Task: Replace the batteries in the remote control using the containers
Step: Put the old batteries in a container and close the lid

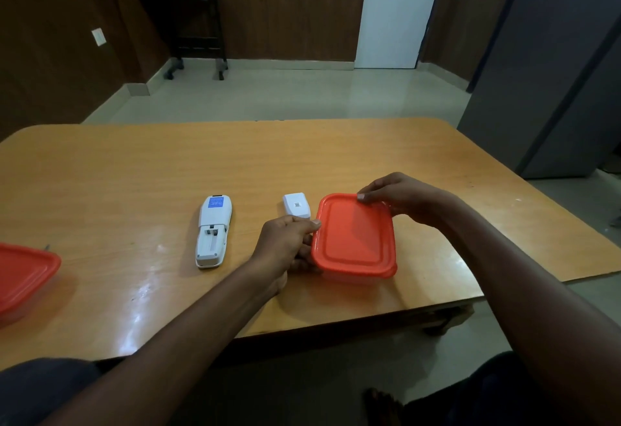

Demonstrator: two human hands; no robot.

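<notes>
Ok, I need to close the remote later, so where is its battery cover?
In the head view the battery cover lies on the table, between the remote and the red-lidded container, just beyond the left hand.

The room was dim, with dark wood walls [275, 5] nearly swallowing detail. Soft light from above left white glare streaks on the glossy table [141, 294] near its left edge and a pale sheen on the floor [302, 93]. Shadows were faint. Wide-angle bending curved the table's edges; focus was slightly soft.
</notes>
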